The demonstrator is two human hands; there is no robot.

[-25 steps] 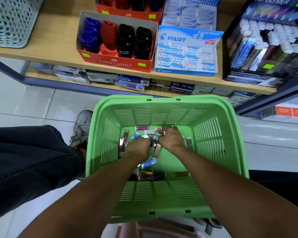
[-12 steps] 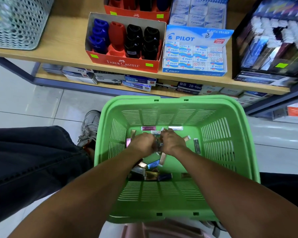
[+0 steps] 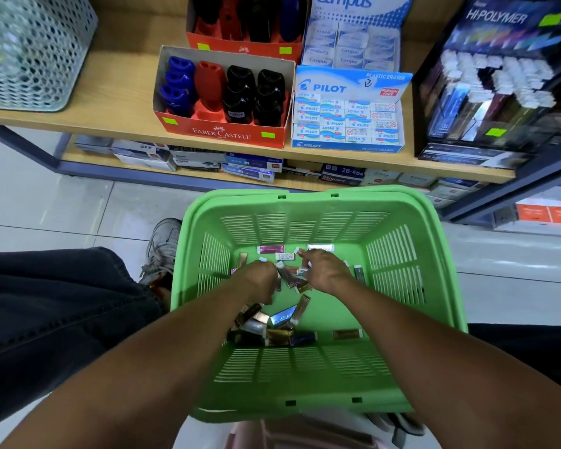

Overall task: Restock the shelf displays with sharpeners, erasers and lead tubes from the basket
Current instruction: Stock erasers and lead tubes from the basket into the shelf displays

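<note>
Green basket [image 3: 399, 254], stock item: lead tubes [image 3: 282, 317] loose on its floor, beneath and just behind my hands.
My left hand [image 3: 256, 280] curls round several tubes; my right hand [image 3: 324, 270] pinches more. Best gathered aligned, caps one way, before lifting to the display [image 3: 486, 92] ahead-right.
</note>
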